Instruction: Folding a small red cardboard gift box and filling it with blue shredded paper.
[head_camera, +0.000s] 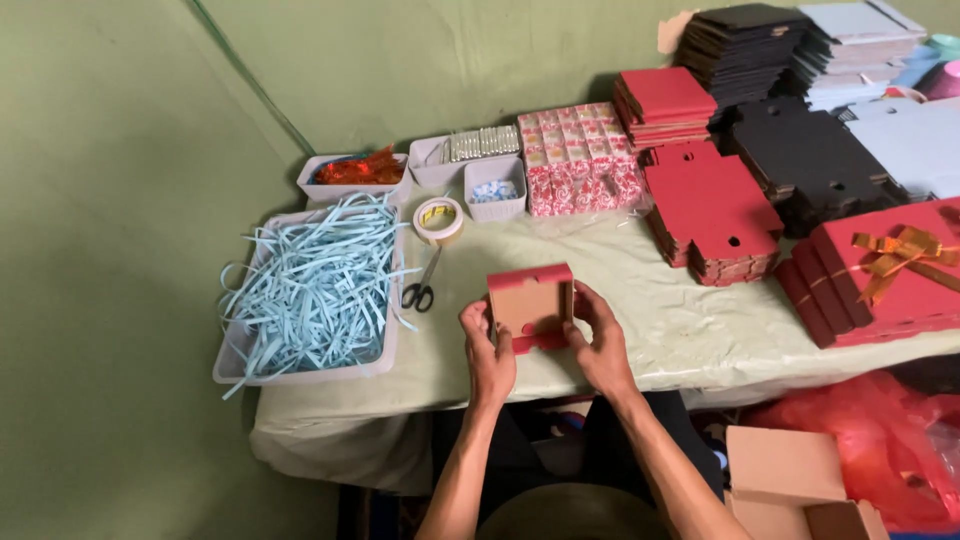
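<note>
- The left hand (488, 352) and right hand (600, 340) grasp a small red cardboard box (530, 305) by its two sides, just above the table's (660, 330) near edge.
- Just beyond the grip and to its left lie scissors (420, 288) and a tape roll (438, 218).
- Further left stands a tray of pale blue paper shreds (315, 285).
- To the right lie stacks of flat red box blanks (712, 210).

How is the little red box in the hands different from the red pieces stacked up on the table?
The small red box is folded up with walls standing, while the flat red cardboard pieces lie unfolded in a stack. The box shows its brown inside; the stack shows red faces. The box is held off the table between the left hand and right hand; the stack rests on the table. Both are red cardboard with small round holes.
</note>
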